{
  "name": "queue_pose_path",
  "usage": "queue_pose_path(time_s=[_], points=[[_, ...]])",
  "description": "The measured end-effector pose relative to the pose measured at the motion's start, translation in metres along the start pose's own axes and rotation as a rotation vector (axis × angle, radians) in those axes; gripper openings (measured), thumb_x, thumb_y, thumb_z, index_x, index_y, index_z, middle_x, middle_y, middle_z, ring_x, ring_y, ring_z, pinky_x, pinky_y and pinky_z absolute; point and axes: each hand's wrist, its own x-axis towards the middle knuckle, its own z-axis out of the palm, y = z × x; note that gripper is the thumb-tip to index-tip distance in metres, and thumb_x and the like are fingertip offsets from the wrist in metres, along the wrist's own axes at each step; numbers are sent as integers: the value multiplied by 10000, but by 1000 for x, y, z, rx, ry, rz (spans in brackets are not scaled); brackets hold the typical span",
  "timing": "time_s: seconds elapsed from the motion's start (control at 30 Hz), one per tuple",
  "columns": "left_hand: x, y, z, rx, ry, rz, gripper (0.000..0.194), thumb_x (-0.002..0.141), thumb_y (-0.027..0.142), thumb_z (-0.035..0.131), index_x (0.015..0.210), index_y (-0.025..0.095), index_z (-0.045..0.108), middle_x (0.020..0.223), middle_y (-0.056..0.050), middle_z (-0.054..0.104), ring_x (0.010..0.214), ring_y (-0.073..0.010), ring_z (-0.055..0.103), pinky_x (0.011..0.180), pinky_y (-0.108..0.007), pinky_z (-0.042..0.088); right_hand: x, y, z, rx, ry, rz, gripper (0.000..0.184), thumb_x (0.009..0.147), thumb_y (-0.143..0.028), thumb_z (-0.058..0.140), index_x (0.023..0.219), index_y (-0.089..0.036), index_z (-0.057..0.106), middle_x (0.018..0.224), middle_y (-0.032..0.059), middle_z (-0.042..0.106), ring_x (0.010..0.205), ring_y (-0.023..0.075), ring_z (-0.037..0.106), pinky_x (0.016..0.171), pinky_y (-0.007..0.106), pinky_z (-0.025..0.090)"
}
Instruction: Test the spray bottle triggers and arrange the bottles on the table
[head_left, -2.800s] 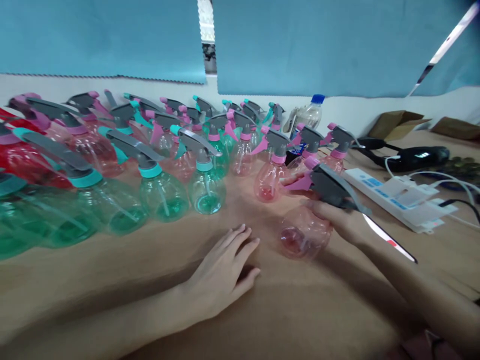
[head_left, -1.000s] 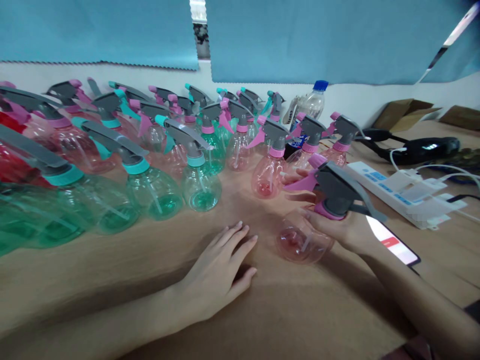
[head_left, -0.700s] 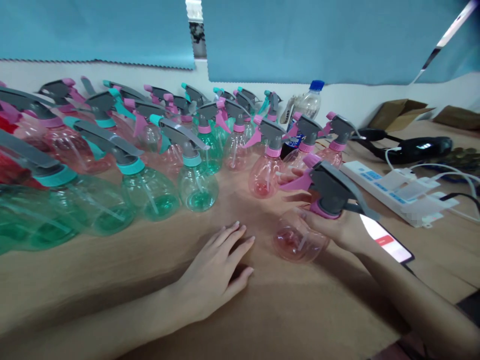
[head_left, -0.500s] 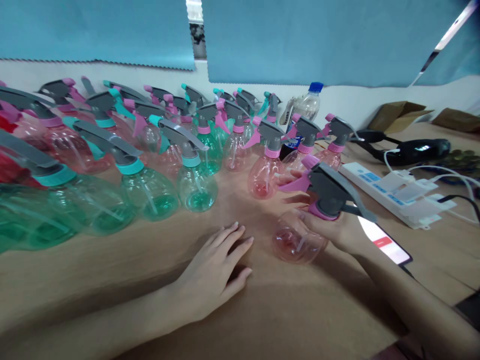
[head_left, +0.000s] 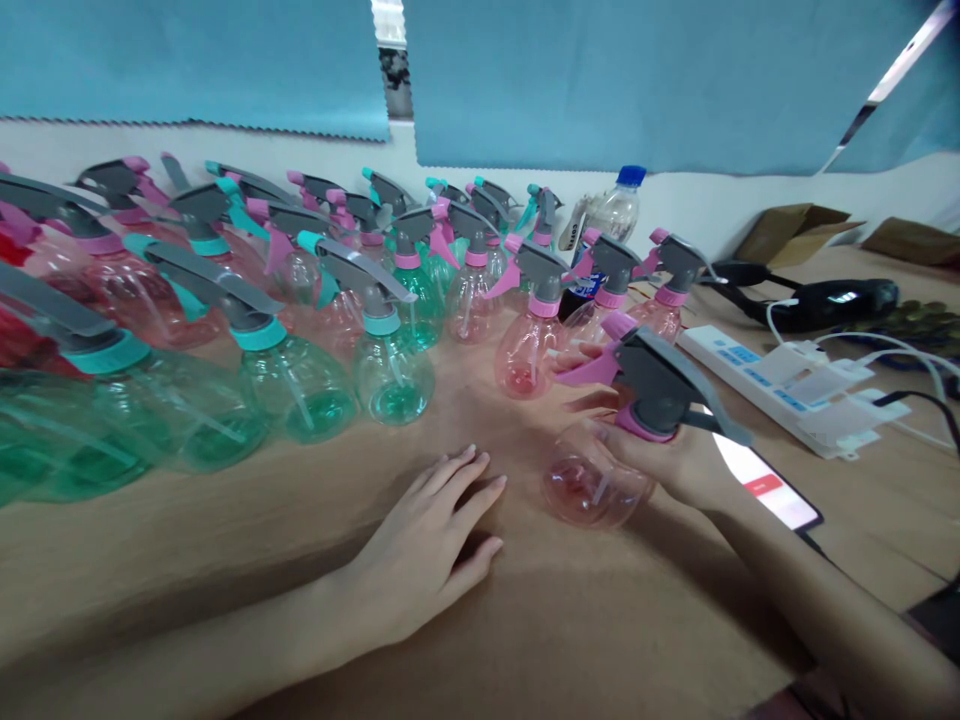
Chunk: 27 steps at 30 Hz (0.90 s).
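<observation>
My right hand (head_left: pixel 660 455) is round the neck and shoulder of a clear pink spray bottle (head_left: pixel 592 495) with a grey and pink trigger head. Its thumb lies along the bottle just below the pink collar, and the fingers reach out behind, partly hidden by the trigger. The bottle holds a little pink liquid. My left hand (head_left: pixel 431 540) rests palm down on the table, fingers spread, holding nothing. Nearest beyond it are a green spray bottle (head_left: pixel 394 385) and another pink spray bottle (head_left: pixel 525 355).
Several green and pink spray bottles crowd the left and back of the wooden table (head_left: pixel 465 660). A white power strip (head_left: pixel 780 385) with plugs and cables lies at right, near a lit phone (head_left: pixel 772 490). Behind are a blue-capped bottle (head_left: pixel 619 205) and a cardboard box (head_left: pixel 795 235).
</observation>
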Motion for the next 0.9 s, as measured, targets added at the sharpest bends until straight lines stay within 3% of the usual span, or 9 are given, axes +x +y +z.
queue_pose_path(time_s=[0.2, 0.4, 0.9], points=[[1, 0, -1, 12, -2, 12, 432, 958, 338, 466, 1339, 136, 474, 1422, -132, 434, 1350, -285, 320, 1060, -496, 345, -1, 2, 0, 34, -11, 37, 100, 778, -294, 604, 857, -263, 656, 930, 9, 738, 888, 216, 696, 819, 362, 553], [1, 0, -1, 6, 2, 7, 429, 957, 338, 466, 1341, 146, 472, 1424, -125, 433, 1349, -285, 321, 1056, -495, 352, -3, 6, 0, 27, 98, 163, 186, 691, -362, 663, 830, -250, 614, 882, 32, 715, 834, 246, 686, 784, 413, 534], [2, 0, -1, -11, 2, 3, 427, 953, 337, 471, 1340, 156, 473, 1421, -114, 438, 1346, -282, 330, 1056, -488, 354, -7, 4, -1, -31, 136, 150, 124, 723, -333, 635, 797, -235, 655, 853, 26, 703, 815, 235, 650, 766, 413, 501]])
